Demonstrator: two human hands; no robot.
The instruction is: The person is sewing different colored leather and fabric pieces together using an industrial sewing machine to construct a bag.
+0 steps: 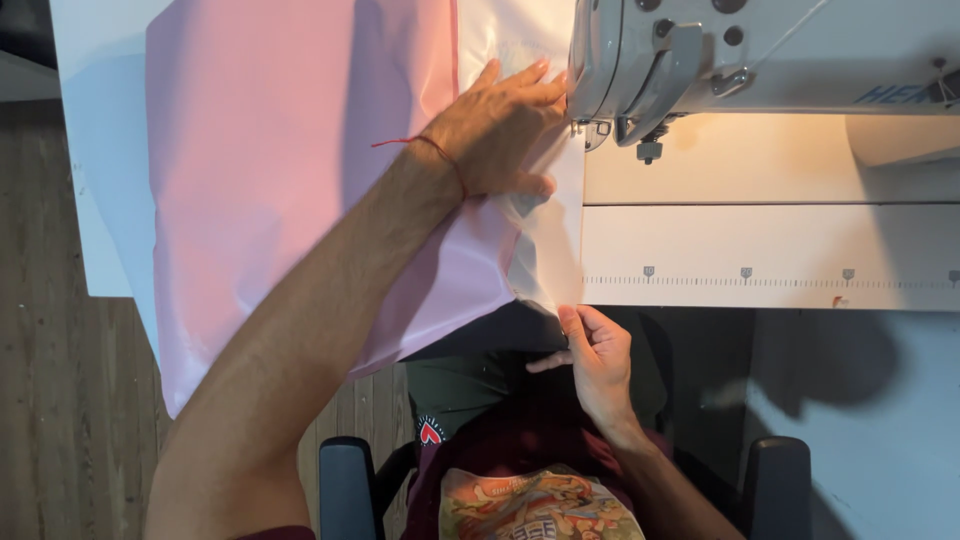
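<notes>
Now the left hand (pixel 495 130) lies flat on the pink fabric (pixel 290 150) beside the sewing machine (pixel 700 60) — right hand (pixel 595 355) pinching its near edge.

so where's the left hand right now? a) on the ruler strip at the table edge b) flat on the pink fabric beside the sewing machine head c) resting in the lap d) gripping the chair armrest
b: the left hand lies flat on the pink fabric, its fingers reaching up against the sewing machine head.
</notes>
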